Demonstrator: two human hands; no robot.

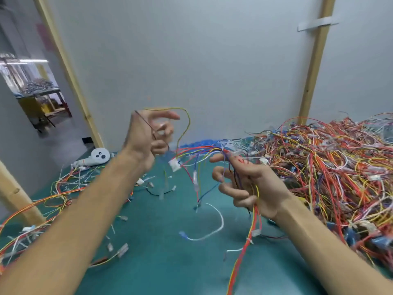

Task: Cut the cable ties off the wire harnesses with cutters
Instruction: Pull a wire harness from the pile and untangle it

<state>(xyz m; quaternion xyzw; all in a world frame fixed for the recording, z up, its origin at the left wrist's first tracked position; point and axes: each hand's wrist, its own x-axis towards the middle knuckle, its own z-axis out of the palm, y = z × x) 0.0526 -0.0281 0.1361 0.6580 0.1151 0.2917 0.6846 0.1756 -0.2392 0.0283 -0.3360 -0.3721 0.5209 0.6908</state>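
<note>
My right hand grips a wire harness of red, yellow and blue wires; the bundle runs through the palm and hangs down toward the table. The harness's loose ends fan out left to a white connector. A small white band sits on the hanging part. My left hand is raised above the table and pinches a thin yellow-green wire that loops back down to the harness. A dark wire lies across the back of that hand. No cutters are in view.
A large heap of tangled harnesses covers the right of the green table. Looser wires and cut white ties lie at the left. A white wire lies in the middle. A white plush toy rests at the back left.
</note>
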